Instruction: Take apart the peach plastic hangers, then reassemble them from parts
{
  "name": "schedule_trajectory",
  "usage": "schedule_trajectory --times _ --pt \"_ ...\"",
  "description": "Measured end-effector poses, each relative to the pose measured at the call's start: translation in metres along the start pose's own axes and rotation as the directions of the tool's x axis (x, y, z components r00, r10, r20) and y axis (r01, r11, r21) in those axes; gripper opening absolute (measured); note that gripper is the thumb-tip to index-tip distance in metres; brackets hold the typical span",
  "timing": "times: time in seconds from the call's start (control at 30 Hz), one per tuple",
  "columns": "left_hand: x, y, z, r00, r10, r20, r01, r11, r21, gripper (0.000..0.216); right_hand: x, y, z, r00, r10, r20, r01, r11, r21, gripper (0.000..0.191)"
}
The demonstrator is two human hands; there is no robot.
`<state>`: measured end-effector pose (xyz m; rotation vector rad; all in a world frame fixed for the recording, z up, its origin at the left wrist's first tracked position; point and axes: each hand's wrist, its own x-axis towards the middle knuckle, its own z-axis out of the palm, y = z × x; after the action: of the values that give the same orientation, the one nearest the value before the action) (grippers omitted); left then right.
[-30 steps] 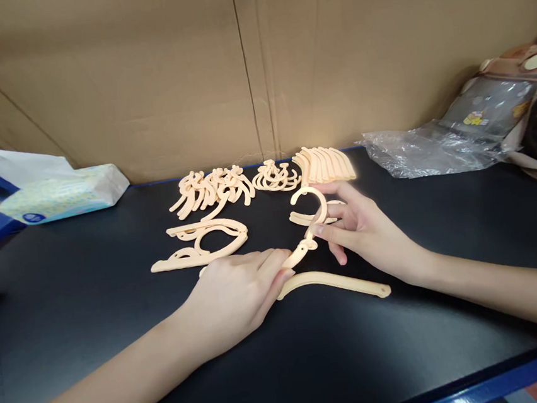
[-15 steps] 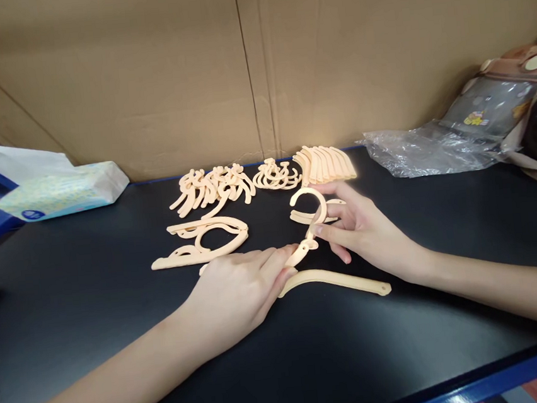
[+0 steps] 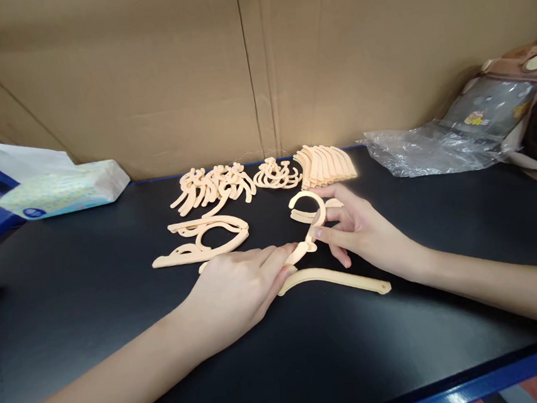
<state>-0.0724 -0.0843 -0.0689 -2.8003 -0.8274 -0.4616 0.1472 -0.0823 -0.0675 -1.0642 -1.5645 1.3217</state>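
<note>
My right hand pinches a cream plastic hanger hook between thumb and fingers, its curve upward and opening to the left. The hook's lower end meets the tip of a hanger arm, which my left hand grips; most of that arm is hidden under the hand. Just below the fingers lies a loose curved hanger arm, slanting to the right. Behind my right fingers another curved piece rests partly covered. A folded hanger lies on the table beyond my left hand.
Along the back of the black table sit a pile of small arms, a pile of hooks and a row of long arms. A tissue pack stands left; a clear plastic bag and a bottle are right.
The hook has come down slightly, and its lower end now overlaps the held arm's tip more closely. Both hands keep nearly the same places. The loose pieces have not moved.
</note>
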Motion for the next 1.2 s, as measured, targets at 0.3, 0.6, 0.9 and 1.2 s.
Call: schedule_trajectory --times 0.3,0.6,0.9,1.2 --pt "0.001 0.002 0.000 0.992 -0.112 0.065 0.120 0.984 -0.130 0.020 0.002 0.002 -0.001 0.999 -0.023 -0.026 0.023 1.000 0.012 0.039" --pt "0.005 0.010 -0.009 0.974 -0.195 0.116 0.220 0.937 -0.272 0.019 -0.007 0.001 0.004 0.992 -0.101 0.079 0.102 0.995 -0.013 0.034" --pt "0.006 0.002 -0.020 0.863 -0.394 0.316 0.505 0.636 -0.584 0.021 -0.009 -0.002 0.005 0.951 -0.265 0.157 0.308 0.836 -0.455 0.014" --pt "0.009 -0.005 -0.018 0.757 -0.391 0.523 0.587 0.054 -0.808 0.020 -0.017 -0.009 -0.004 0.851 -0.295 0.434 0.522 0.390 -0.759 0.027"
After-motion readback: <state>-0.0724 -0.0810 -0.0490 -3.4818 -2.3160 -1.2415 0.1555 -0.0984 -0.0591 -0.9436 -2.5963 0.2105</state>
